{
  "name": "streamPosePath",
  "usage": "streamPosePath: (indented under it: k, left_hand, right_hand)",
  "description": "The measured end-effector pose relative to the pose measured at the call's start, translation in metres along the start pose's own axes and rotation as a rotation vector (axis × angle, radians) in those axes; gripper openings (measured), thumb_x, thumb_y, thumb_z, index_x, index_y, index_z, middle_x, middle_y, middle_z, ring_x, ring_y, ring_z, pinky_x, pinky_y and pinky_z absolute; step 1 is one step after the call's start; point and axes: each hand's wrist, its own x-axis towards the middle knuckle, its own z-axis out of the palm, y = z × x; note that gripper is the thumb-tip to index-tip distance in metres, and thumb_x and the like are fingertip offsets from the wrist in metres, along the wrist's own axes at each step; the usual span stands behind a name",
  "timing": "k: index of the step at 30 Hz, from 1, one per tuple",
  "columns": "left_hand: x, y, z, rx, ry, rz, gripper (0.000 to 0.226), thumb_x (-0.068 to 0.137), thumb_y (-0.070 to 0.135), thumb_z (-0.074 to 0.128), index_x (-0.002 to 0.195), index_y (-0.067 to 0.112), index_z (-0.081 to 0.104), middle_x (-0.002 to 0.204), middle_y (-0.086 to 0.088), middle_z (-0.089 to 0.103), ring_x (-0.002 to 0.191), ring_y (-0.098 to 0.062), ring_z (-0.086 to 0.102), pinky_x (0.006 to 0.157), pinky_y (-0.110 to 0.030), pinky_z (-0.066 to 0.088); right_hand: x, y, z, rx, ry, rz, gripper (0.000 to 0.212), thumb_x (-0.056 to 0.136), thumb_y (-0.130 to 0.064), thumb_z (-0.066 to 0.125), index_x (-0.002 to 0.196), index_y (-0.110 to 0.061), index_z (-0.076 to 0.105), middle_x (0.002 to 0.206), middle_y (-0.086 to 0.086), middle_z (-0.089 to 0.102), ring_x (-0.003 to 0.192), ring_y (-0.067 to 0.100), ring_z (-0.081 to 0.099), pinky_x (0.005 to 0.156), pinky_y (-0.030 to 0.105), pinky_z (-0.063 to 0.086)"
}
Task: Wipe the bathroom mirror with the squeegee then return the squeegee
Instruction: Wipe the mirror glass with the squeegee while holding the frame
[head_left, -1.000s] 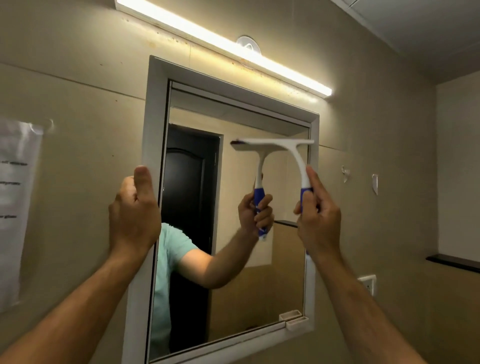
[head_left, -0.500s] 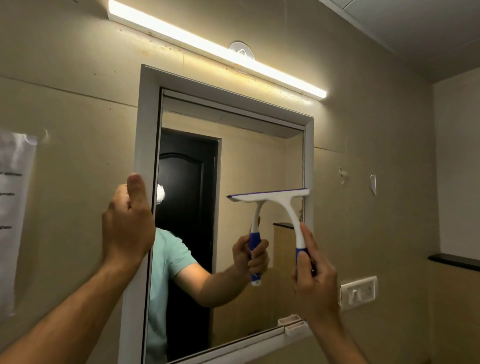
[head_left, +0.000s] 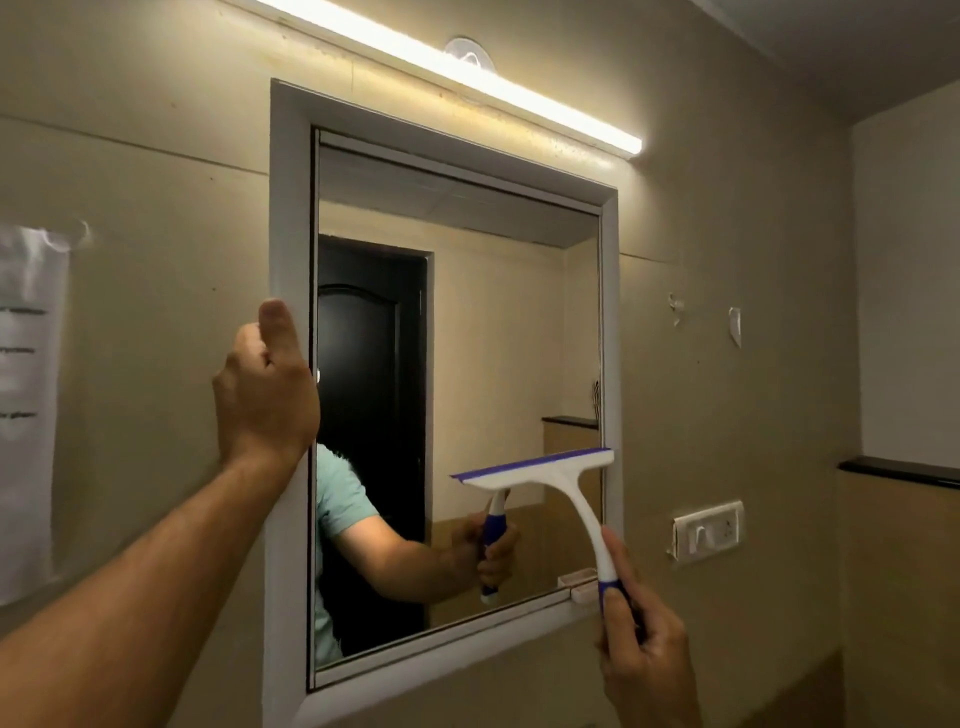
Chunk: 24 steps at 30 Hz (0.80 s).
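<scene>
The bathroom mirror (head_left: 493, 322) hangs on the beige wall in a white frame (head_left: 288, 218). My right hand (head_left: 647, 654) grips the blue handle of a white squeegee (head_left: 550, 475), whose blue-edged blade lies against the glass in the lower right part of the mirror. My left hand (head_left: 265, 389) holds the left side of the frame, thumb up along it and fingers curled round the edge. The mirror reflects my arm, the squeegee and a dark door.
A lit tube light (head_left: 467, 67) runs above the mirror. A white switch plate (head_left: 709, 530) sits on the wall right of the frame, a dark shelf edge (head_left: 898, 470) further right. A sheet of paper (head_left: 26, 415) is taped at left. Small hooks (head_left: 675, 306) stick to the wall.
My right hand has drawn the squeegee down the right side of the glass, from near the top to the lower part. My left hand stays on the frame.
</scene>
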Motion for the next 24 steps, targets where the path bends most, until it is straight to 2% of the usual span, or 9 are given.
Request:
streamPosePath:
  k: [3,6,8,11,14,16,21,24]
  left_hand:
    - [-0.002,0.002,-0.001,0.01,0.002,-0.017,0.056,0.101,0.051,0.016,0.09,0.008,0.05,0.082,-0.012,0.052,0.078,-0.027,0.047,0.068,-0.035,0.03]
    - [-0.001,0.0,-0.001,0.001,-0.015,-0.006,0.062,0.099,0.055,0.015,0.088,0.006,0.051,0.074,-0.011,0.053,0.07,-0.027,0.05,0.061,-0.033,0.032]
    - [0.001,-0.001,-0.001,-0.004,-0.027,-0.013,0.065,0.098,0.057,0.013,0.087,0.006,0.052,0.071,-0.01,0.051,0.068,-0.027,0.051,0.059,-0.032,0.032]
    - [0.0,-0.001,-0.002,-0.013,-0.032,-0.013,0.066,0.097,0.059,0.012,0.089,0.007,0.051,0.078,-0.015,0.054,0.074,-0.031,0.054,0.062,-0.036,0.034]
    - [-0.001,0.005,-0.004,0.003,-0.025,-0.019,0.057,0.101,0.05,0.015,0.093,0.006,0.05,0.084,-0.015,0.05,0.079,-0.028,0.046,0.068,-0.035,0.029]
    - [-0.003,0.005,-0.004,0.007,-0.03,-0.025,0.058,0.101,0.05,0.015,0.094,0.005,0.051,0.086,-0.015,0.05,0.081,-0.027,0.045,0.069,-0.036,0.029]
    - [-0.005,0.008,-0.003,0.002,-0.034,-0.054,0.058,0.102,0.048,0.017,0.097,0.004,0.054,0.085,-0.013,0.05,0.08,-0.025,0.045,0.071,-0.034,0.03]
    - [-0.008,0.013,-0.004,0.009,-0.035,-0.064,0.054,0.103,0.044,0.019,0.102,0.003,0.055,0.085,-0.009,0.047,0.079,-0.022,0.041,0.07,-0.03,0.027]
  right_hand:
    - [0.02,-0.022,-0.003,0.037,-0.003,-0.018,0.048,0.099,-0.012,0.044,0.131,-0.048,0.05,0.061,-0.002,0.05,0.046,0.007,0.041,0.043,0.022,0.039]
    - [0.027,-0.033,0.002,0.058,0.021,-0.039,0.046,0.1,-0.012,0.043,0.132,-0.045,0.049,0.057,0.0,0.047,0.043,0.008,0.039,0.039,0.022,0.037]
    - [0.016,-0.026,0.005,0.069,0.005,-0.014,0.046,0.1,-0.013,0.042,0.131,-0.047,0.047,0.059,-0.005,0.052,0.045,0.01,0.041,0.042,0.022,0.04]
    - [-0.011,-0.003,0.003,0.04,-0.019,0.039,0.05,0.098,-0.016,0.045,0.13,-0.055,0.049,0.081,-0.006,0.06,0.048,0.013,0.047,0.048,0.024,0.045]
    - [-0.033,0.005,-0.005,-0.011,-0.031,0.055,0.061,0.097,-0.012,0.048,0.119,-0.069,0.048,0.068,-0.003,0.064,0.049,0.014,0.049,0.049,0.026,0.047]
    - [-0.031,-0.009,-0.007,-0.012,-0.049,0.046,0.061,0.098,-0.012,0.047,0.119,-0.07,0.047,0.069,-0.007,0.065,0.05,0.014,0.049,0.05,0.027,0.047]
    - [0.034,-0.091,0.024,0.042,-0.031,-0.155,0.044,0.101,-0.022,0.042,0.141,-0.041,0.042,0.076,-0.007,0.058,0.055,0.007,0.05,0.049,0.023,0.045]
    - [0.088,-0.147,0.058,0.051,-0.001,-0.257,0.044,0.102,-0.028,0.04,0.144,-0.039,0.037,0.072,-0.003,0.056,0.053,0.007,0.05,0.048,0.022,0.048]
